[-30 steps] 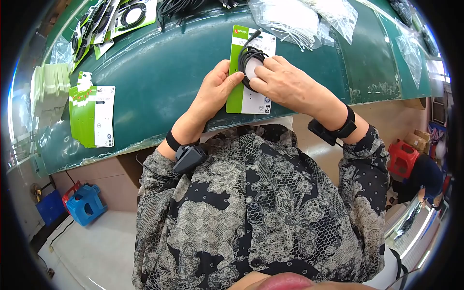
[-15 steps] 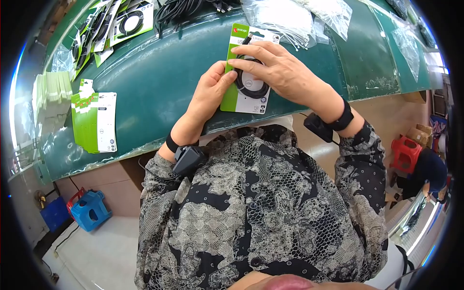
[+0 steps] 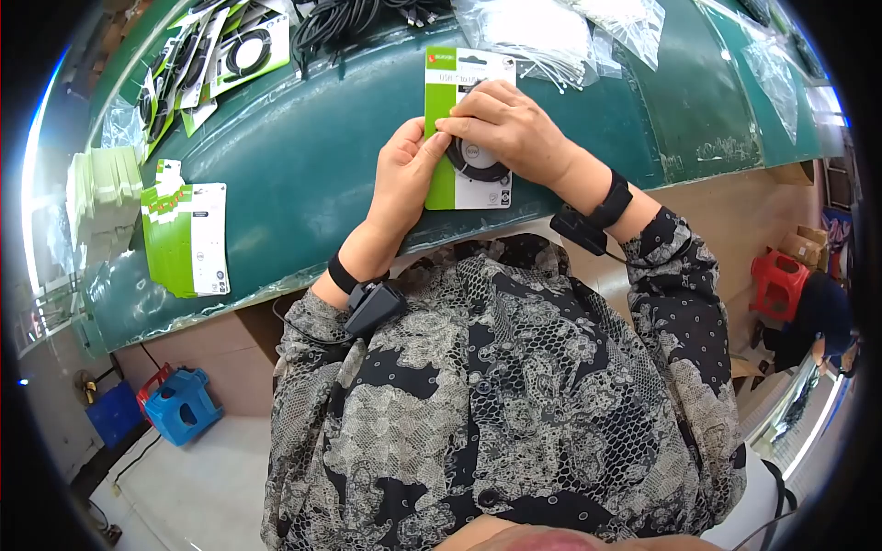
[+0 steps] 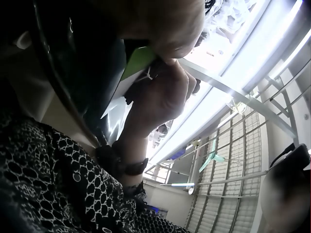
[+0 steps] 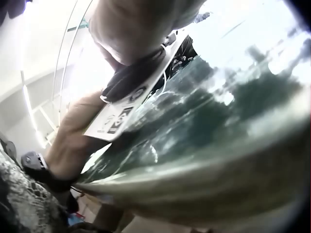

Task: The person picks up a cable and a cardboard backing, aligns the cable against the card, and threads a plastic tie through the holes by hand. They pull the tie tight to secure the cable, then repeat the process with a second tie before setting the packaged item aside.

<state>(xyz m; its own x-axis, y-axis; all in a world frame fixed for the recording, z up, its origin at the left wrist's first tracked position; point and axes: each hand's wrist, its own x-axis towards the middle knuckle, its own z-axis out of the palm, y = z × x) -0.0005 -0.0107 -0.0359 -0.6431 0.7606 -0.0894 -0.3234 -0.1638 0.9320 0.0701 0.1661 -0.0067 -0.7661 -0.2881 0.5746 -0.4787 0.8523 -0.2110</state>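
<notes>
A green-and-white packaging card (image 3: 442,193) is held upright over the near side of the table, with a coiled black cable (image 3: 487,172) lying against its front. My left hand (image 3: 401,174) grips the card's left edge, thumb in front. Over the upper part of the coil, my right hand (image 3: 519,129) bends its fingers onto the cable, their tips near the left thumb; the coil's top is hidden under them. In the right wrist view the cable (image 5: 133,75) lies along the card (image 5: 99,127), and a thin white tie (image 5: 165,82) sticks out behind it.
Fanned green-and-white cards (image 3: 175,248) lie at the left beside a pale card stack (image 3: 106,197). Carded cables (image 3: 246,57) are heaped at the back left, loose black cables (image 3: 354,32) behind. Bags of white ties (image 3: 542,41) stand at the back right.
The right hand's fingers have gone from inside the coil, through spread over the card, to bent over the coil's top. The cable's upright end is now hidden. The left hand keeps its grip.
</notes>
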